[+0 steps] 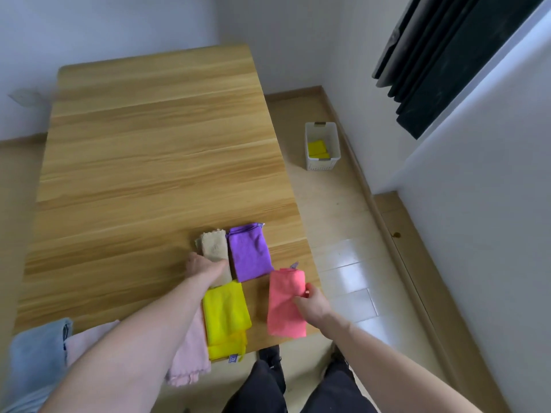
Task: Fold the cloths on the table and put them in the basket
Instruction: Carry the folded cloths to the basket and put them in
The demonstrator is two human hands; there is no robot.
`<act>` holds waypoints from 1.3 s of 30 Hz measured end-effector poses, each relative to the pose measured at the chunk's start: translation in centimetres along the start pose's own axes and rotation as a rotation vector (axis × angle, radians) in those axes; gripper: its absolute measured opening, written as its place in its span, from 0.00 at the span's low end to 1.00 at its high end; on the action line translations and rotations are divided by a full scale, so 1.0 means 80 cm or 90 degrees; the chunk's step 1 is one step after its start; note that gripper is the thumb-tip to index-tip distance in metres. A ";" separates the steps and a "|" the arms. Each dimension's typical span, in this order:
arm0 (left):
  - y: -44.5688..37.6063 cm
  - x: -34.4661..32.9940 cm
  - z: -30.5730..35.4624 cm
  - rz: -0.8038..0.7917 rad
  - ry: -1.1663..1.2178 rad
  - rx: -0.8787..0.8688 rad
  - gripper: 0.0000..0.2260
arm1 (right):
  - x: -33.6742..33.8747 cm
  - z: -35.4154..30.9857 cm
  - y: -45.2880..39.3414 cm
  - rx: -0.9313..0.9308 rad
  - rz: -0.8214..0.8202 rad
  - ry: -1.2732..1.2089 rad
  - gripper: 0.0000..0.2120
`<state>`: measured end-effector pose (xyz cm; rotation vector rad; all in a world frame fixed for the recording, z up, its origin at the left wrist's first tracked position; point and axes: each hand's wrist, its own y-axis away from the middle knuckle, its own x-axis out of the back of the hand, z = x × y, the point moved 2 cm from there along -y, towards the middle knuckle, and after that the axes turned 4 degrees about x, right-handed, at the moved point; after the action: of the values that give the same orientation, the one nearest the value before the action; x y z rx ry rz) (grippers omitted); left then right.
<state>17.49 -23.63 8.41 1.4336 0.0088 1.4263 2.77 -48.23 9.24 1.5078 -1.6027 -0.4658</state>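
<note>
Folded pink-red cloth (pixel 284 304) lies at the table (pixel 155 150) near-right corner, long axis running away from the viewer, pinched at its right edge by the right hand (pixel 311 302). Beige cloth (pixel 213 248), left of the purple cloth (pixel 249 251), is pressed by the left hand (pixel 204 266); finger pose hidden. Basket (pixel 322 146) on the floor holds yellow cloth.

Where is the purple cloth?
The purple cloth lies folded near the table's right edge, touching the beige cloth on its left, beyond the yellow cloth.

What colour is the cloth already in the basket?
Yellow cloth, in the white basket; head view.
</note>
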 end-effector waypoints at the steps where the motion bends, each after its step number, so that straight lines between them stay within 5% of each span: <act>1: -0.008 -0.002 -0.003 -0.005 -0.010 0.010 0.40 | 0.006 0.001 0.003 -0.002 0.006 -0.020 0.10; 4: -0.019 0.000 -0.004 -0.035 -0.008 0.037 0.42 | 0.020 -0.001 0.011 0.009 0.006 -0.057 0.14; 9: -0.024 0.001 -0.006 -0.077 0.016 0.036 0.22 | 0.049 -0.009 0.030 0.028 0.023 -0.108 0.15; 15: 0.013 0.056 0.002 0.029 0.037 -0.092 0.26 | 0.080 -0.013 0.055 0.057 0.030 -0.177 0.11; 21: 0.095 0.068 0.017 -0.064 0.134 -0.204 0.21 | 0.121 -0.015 0.074 0.099 0.029 -0.253 0.12; 27: 0.168 0.028 0.074 -0.180 0.256 -0.309 0.17 | 0.198 -0.015 0.074 0.168 0.012 -0.277 0.13; 33: 0.231 -0.045 0.157 -0.258 0.328 -0.279 0.12 | 0.297 -0.001 0.060 0.194 -0.007 -0.297 0.10; 39: 0.293 -0.117 0.258 -0.251 0.293 -0.295 0.07 | 0.421 0.013 0.022 0.196 -0.018 -0.305 0.07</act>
<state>14.95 -52.93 22.53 0.6621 0.2261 1.2892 4.35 -79.78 21.10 1.7373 -2.1017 -0.6571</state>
